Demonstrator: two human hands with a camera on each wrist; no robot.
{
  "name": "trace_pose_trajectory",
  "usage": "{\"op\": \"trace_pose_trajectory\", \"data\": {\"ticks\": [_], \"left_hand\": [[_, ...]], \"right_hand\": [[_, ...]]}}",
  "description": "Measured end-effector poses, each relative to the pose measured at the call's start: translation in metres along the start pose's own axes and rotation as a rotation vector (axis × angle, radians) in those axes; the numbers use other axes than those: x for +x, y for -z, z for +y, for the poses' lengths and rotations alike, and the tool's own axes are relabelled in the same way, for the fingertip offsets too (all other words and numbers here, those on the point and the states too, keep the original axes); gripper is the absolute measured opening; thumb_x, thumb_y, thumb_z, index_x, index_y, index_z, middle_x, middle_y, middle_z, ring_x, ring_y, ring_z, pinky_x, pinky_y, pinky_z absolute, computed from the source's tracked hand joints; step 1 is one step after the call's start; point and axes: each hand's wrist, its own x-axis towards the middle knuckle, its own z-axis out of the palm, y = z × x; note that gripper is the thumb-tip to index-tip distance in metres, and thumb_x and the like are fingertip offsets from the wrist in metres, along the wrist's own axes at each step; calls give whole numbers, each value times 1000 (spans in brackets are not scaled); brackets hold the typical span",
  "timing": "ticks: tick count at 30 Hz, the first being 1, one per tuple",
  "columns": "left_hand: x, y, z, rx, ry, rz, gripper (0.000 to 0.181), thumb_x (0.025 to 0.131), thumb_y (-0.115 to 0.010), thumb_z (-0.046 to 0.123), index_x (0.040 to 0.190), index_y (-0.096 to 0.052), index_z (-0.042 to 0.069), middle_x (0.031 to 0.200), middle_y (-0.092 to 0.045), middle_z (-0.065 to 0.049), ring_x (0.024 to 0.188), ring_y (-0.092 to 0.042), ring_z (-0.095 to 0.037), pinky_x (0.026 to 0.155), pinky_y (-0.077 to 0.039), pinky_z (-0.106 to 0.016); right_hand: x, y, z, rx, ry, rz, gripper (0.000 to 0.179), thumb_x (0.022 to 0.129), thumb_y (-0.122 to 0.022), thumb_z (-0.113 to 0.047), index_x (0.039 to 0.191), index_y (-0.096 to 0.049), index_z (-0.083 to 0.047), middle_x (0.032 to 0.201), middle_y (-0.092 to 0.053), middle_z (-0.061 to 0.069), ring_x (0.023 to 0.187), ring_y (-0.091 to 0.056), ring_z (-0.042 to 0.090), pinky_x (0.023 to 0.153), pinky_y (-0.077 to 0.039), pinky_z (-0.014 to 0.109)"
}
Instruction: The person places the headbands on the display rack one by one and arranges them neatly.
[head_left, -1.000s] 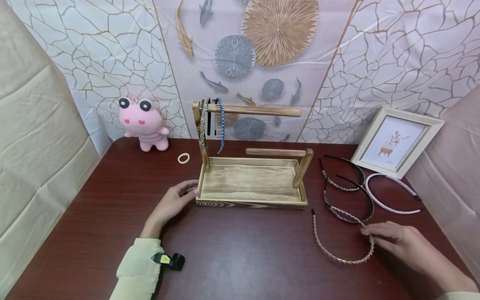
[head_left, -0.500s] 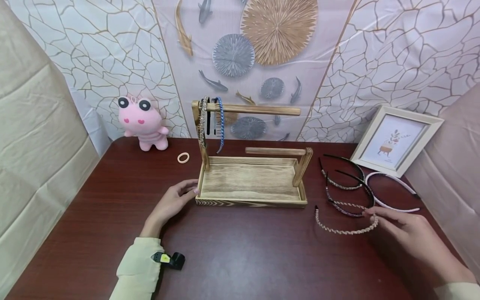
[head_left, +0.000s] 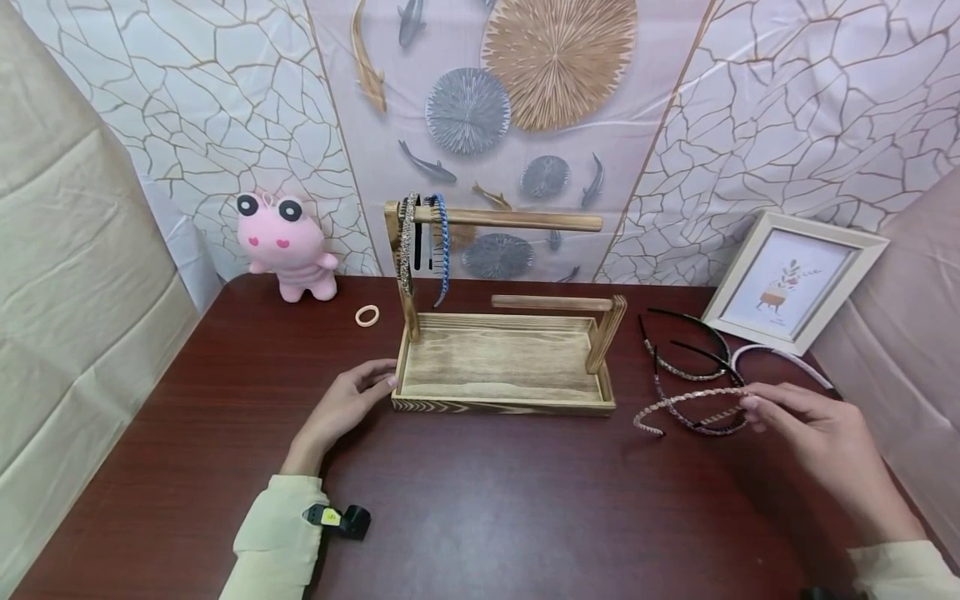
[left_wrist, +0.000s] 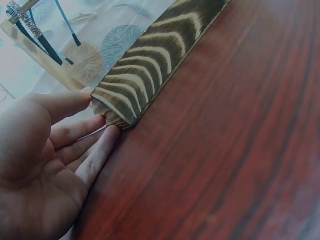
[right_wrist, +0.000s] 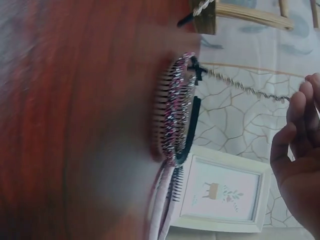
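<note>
My right hand (head_left: 825, 433) pinches a beige braided headband (head_left: 686, 396) between thumb and fingers, raised over the headbands on the right. My left hand (head_left: 348, 408) touches the left end of a wooden headband stand (head_left: 502, 408); in the left wrist view, its nearly straight fingers (left_wrist: 97, 155) press against the tray's end, the thumb at its corner. From the stand's upper bar (head_left: 517, 220) hang a glittery headband (head_left: 406, 246) and a blue one (head_left: 444, 250). Under the held headband lies a pink-and-black sequined headband (right_wrist: 175, 110).
Another dark headband (head_left: 720, 329) and a pale pink headband (head_left: 783, 354) lie by a leaning picture frame (head_left: 847, 237). A lower wooden bar (head_left: 551, 304) juts over the tray. At the back left are a pink plush toy (head_left: 288, 250) and a peach ring (head_left: 367, 316).
My right hand has lifted the beige headband and moved it away from me, turning it over the sequined headband. My left hand stays at the stand's end.
</note>
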Motion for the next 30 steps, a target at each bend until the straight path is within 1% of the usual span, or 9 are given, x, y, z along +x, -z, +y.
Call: {"op": "trace_pose_trajectory", "data": {"ticks": [4,8,14,16,19,24,26,29,30], "left_hand": [[0,0,1,2,-14,1,46,100,-60,26,140,-54,4,132,-62,-18,123,-58,-28,102,-42,-45],[0,0,0,10,-11,3,47,100,-60,27,141,-54,4,132,-62,-18,123,-58,-29,102,-42,-46],[0,0,-1,10,13,11,44,99,-62,29,138,-57,8,130,-64,-14,123,-59,-26,102,-42,-44],[1,1,-2,11,11,9,44,99,-62,29,138,-57,8,130,-64,-14,122,-59,-26,101,-42,-43],[0,1,-2,2,11,12,44,99,-62,29,138,-57,8,130,-64,-14,122,-59,-26,101,-42,-43],[0,1,-2,-5,5,12,44,100,-62,27,138,-57,7,130,-64,-16,121,-59,-27,101,-42,-44],[0,1,-2,-11,8,10,45,100,-61,27,139,-56,6,131,-63,-16,122,-59,-27,101,-42,-45],[1,0,-3,-13,12,13,45,100,-61,27,139,-56,6,131,-63,-16,122,-59,-27,101,-42,-45],[-1,0,3,-13,15,11,44,100,-61,25,139,-55,5,131,-63,-17,122,-59,-28,101,-41,-45]], "right_hand": [[3,2,-4,-12,-70,41,17,88,-68,9,104,-73,3,80,-72,-19,65,-66,-3,59,-49,12],[5,5,-9,-4,-153,56,15,90,-69,1,104,-76,-2,75,-73,-17,60,-66,-1,56,-49,14],[9,7,-13,-17,-207,67,7,92,-71,-7,97,-75,-9,69,-71,-14,58,-66,1,56,-49,13],[12,7,-15,-2,-230,70,6,92,-71,-9,97,-75,-10,69,-72,-13,59,-67,1,57,-49,13],[17,6,-19,74,-258,68,9,92,-71,-9,100,-74,-8,73,-74,-12,63,-68,1,61,-52,14],[28,3,-27,314,-289,64,11,91,-71,-5,102,-74,-4,79,-76,-6,68,-70,2,64,-55,19],[34,0,-31,358,-303,72,11,91,-72,-7,101,-74,-4,78,-75,-5,67,-70,3,62,-55,19],[45,-4,-36,339,-310,79,9,91,-73,-9,99,-75,-7,75,-75,-4,64,-70,4,60,-54,18],[48,-5,-37,339,-315,80,8,90,-73,-10,98,-76,-8,73,-74,-4,63,-69,5,58,-54,18]]}}
